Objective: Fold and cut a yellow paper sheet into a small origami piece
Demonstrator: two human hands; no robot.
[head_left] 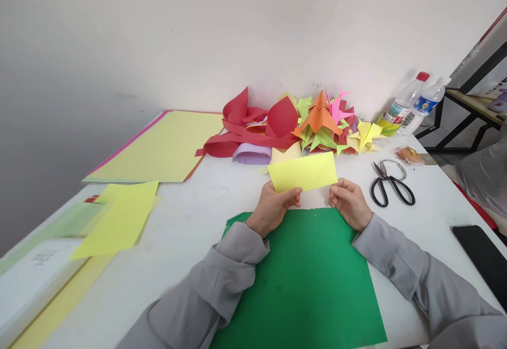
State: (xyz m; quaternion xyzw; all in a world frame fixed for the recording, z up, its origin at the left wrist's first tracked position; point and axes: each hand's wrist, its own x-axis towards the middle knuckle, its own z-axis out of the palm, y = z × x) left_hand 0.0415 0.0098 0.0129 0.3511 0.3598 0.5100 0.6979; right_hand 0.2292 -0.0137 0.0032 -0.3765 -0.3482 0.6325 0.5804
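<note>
- Grip, left: my left hand (pixel 273 206) has the yellow strip (pixel 303 169) pinched along its lower edge, thumb laid on the near face.
- Grip, right: my right hand (pixel 352 204) is closed at the lower right corner of that strip, thumb and finger together, the other fingers curled.
- Position: strip held up in front of me, broad face toward me, right end slightly higher; in this view it sits just past the far edge of the green sheet (pixel 304 280). One layer or several, I cannot tell.
- Technique: light pressure at both pinches should serve best; thin paper probably dents under a hard thumb (a stray mark would be difficult to smooth out).
- Technique: my hands should work level and at an even pull, so the strip neither bows nor twists. Sighting along the top edge would be a fair check.
- Surface: the green sheet lies between my forearms, roomy enough to support the paper if a firm backing is wanted.
- Nearby: black-handled scissors (pixel 396 182) to the right, blades slightly parted, so my right wrist should avoid their points.
</note>
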